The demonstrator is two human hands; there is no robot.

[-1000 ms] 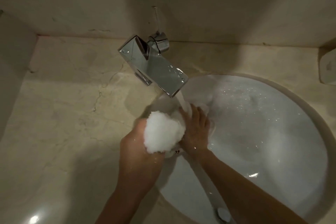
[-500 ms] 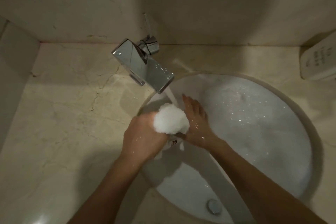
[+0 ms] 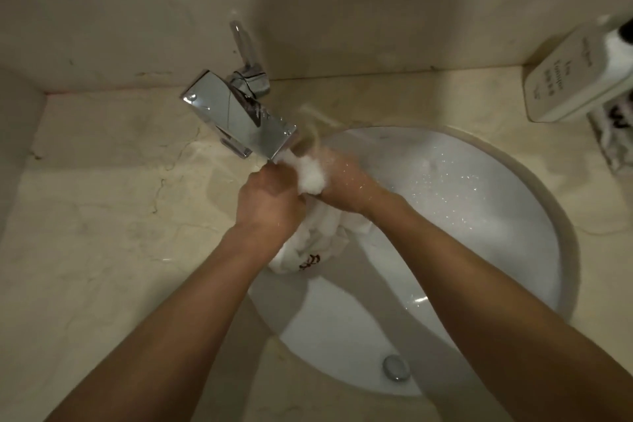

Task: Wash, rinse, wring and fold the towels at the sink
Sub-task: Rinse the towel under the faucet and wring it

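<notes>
A single head-worn wide-angle view looks steeply down from above the person's forearms. It faces the back wall (image 3: 342, 10), with the faucet (image 3: 239, 120) upper centre, the sink (image 3: 479, 216) centre-right and the marble counter (image 3: 102, 216) filling the left. It is close, the hands mid-frame. Edges bend with lens distortion.

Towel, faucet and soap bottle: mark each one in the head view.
towel (image 3: 310, 252): head view, hanging bunched part below the hands.
faucet (image 3: 239, 116): head view, flat chrome spout top.
soap bottle (image 3: 565, 86): head view, labelled white side.
</notes>
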